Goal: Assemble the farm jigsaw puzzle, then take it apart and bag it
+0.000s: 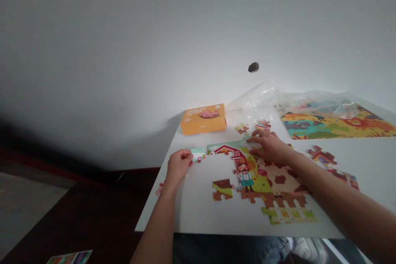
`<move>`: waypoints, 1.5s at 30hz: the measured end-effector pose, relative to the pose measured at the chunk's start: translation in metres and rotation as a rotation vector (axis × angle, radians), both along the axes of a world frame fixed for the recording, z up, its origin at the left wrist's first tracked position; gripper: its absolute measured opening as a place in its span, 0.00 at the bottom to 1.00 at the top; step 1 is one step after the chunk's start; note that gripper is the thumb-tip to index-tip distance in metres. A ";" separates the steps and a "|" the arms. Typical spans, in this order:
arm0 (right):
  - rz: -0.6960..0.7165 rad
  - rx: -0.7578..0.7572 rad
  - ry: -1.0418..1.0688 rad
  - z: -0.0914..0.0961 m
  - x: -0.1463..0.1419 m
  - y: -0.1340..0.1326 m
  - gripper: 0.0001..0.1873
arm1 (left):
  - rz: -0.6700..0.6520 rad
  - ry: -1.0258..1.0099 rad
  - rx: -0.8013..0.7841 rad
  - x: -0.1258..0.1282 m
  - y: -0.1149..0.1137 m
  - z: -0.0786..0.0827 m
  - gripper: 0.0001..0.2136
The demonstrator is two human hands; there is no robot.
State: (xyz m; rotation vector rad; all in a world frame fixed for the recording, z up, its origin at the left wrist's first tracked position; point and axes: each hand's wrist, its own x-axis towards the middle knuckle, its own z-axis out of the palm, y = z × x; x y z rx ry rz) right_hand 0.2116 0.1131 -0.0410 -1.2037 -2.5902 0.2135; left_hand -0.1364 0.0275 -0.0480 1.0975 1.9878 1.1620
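My left hand [179,165] pinches a puzzle piece [198,154] with pale green and white on it, just left of the partly assembled farm puzzle [262,175]. This puzzle pictures a red barn, a farmer and a spotted cow. At its top edge, my right hand [266,144] has thumb and fingers around a light-coloured puzzle piece [253,145], which they partly cover. My right forearm hides some of the puzzle's right side. A loose brown and green puzzle piece [222,189] lies left of the farmer.
An orange puzzle box [204,119] stands at the back by the wall. Clear plastic wrap [260,99] partly covers a colourful animal picture [337,126] at the back right. Loose pieces [322,156] lie right of my arm, others [241,128] behind the puzzle. The table's front edge [222,233] is near.
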 end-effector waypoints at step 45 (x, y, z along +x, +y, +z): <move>0.117 0.068 0.126 -0.001 -0.003 0.002 0.14 | -0.393 0.647 -0.037 -0.009 -0.016 0.028 0.15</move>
